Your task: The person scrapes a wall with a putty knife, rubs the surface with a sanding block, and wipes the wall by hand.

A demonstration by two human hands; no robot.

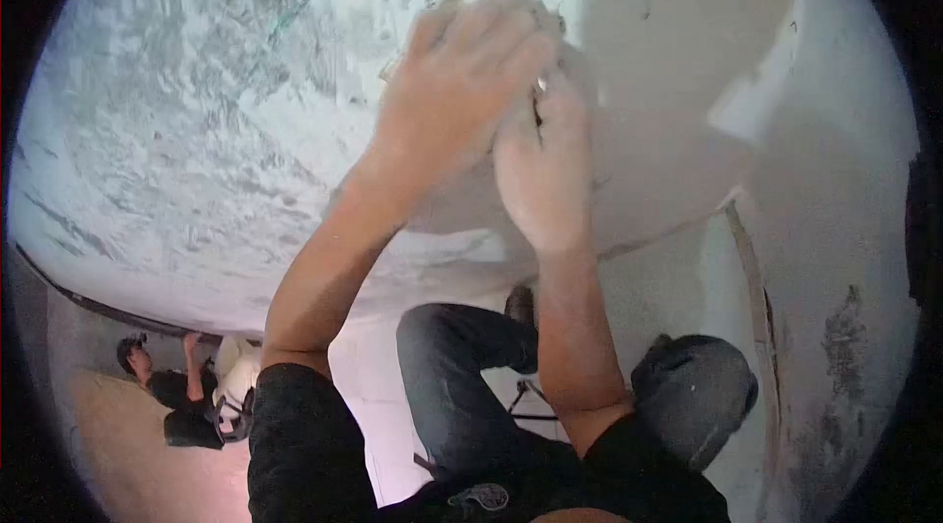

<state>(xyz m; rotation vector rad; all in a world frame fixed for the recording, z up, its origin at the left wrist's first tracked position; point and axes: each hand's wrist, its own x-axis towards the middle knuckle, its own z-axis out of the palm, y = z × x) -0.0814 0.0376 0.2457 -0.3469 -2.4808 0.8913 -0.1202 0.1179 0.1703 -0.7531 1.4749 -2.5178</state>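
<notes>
A large, curved, whitish panel [206, 130] with grey smears and a green streak fills the upper left and middle of the view. My left hand [476, 71] is blurred and lies against it, fingers bent over something pale whose ragged edge shows past the fingertips. Close beside and below it, my right hand [545, 160] is closed, its fingertips tucked against the left hand. A small shiny spot shows where the two hands meet. What the fingers hold is mostly hidden, and I cannot tell its kind.
My bent knees [462, 376] in dark trousers are below the panel's lower edge. At the lower left, another person [177, 376] in dark clothing reaches one hand up to the panel's edge. A scuffed pale surface [835, 228] runs along the right side.
</notes>
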